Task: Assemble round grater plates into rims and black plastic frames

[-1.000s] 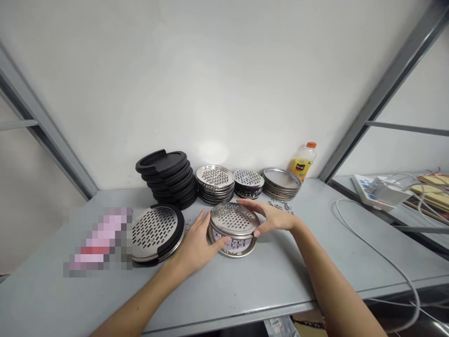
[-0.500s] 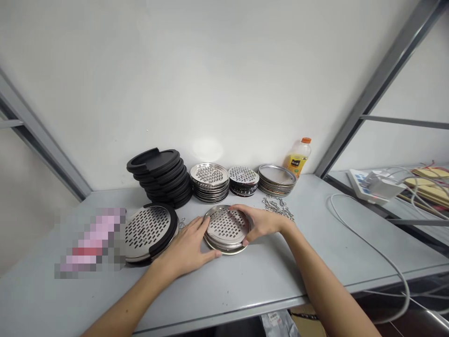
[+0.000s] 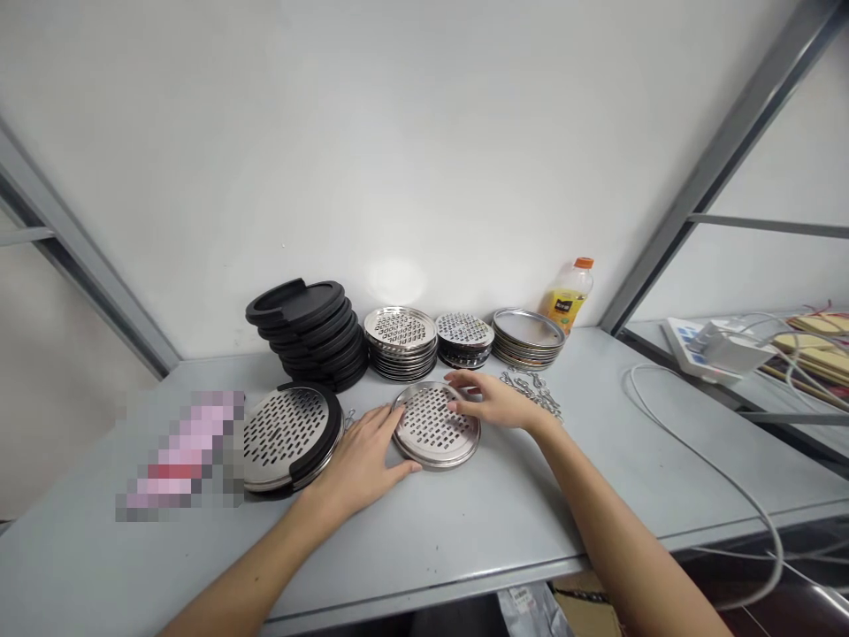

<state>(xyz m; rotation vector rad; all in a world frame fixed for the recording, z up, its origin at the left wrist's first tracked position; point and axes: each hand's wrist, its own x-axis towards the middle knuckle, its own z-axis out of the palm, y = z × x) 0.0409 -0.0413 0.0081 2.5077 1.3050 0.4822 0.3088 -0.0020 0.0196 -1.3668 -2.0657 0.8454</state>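
Note:
A round perforated metal plate (image 3: 438, 431) with rows of short slots lies seated in a shiny metal tray (image 3: 439, 461) on the table in front of me. At its left side rests my left hand (image 3: 363, 453), fingers stretched and thumb spread, the fingertips touching the rim. My right hand (image 3: 489, 400) is raised over the far right edge with fingers apart and curved, holding nothing. To the left sits a larger slotted metal plate (image 3: 286, 435) in a black ring (image 3: 325, 449). A small metal clip (image 3: 350, 416) shows partly behind my left hand.
Along the wall stand stacked black holders (image 3: 305, 332), grater plates (image 3: 401, 341), smaller grater plates (image 3: 464, 336) and metal trays (image 3: 529, 341). Beyond is an orange-capped bottle (image 3: 570, 296). Metal clips (image 3: 532, 389) lie loose nearby. A white cable (image 3: 690, 451) crosses the right; a pixelated pink item (image 3: 186, 451) is left.
My right hand has let go of the plate's right rim and lifted up and away. The plate now sits level in the tray. My left hand stays at the left rim.

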